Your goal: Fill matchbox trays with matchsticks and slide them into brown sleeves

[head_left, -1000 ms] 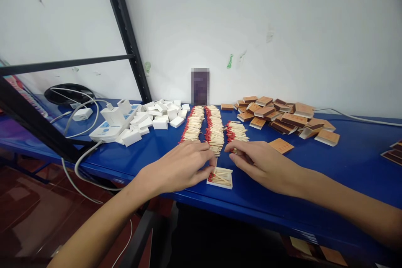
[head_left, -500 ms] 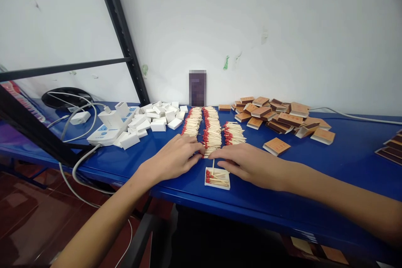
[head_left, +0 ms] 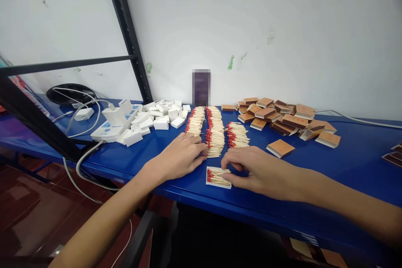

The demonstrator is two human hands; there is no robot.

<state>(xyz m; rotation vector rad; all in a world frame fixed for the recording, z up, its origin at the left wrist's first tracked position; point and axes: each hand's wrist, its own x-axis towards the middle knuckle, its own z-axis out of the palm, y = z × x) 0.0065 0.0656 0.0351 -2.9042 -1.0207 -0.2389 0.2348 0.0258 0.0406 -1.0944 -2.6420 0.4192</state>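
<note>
A small white matchbox tray [head_left: 219, 185] lies near the table's front edge, partly filled with red-tipped matches [head_left: 215, 176]. At its right end is my right hand [head_left: 251, 169], thumb over the ends of the matches, index finger bent and raised apart from it. No match shows between those fingers. My left hand [head_left: 180, 157] rests on the table with fingers loosely bent and thumb apart from the index finger. Its fingertips meet the near left side of the middle row of matches [head_left: 215, 134]. Beside that row lie a left row [head_left: 195, 121] and a shorter right row [head_left: 238, 135].
Brown matchbox sleeves [head_left: 282, 117] are heaped at the back right, with a single sleeve [head_left: 280, 148] nearer. White trays [head_left: 153, 117] are piled at the back left beside a power strip [head_left: 106, 132] with cables. A black metal frame [head_left: 128, 33] stands on the left.
My right hand has moved down towards the tray, and its thumb and index finger have parted. The match that stood upright over the tray now lies among the others. My left hand stays at the rows.
</note>
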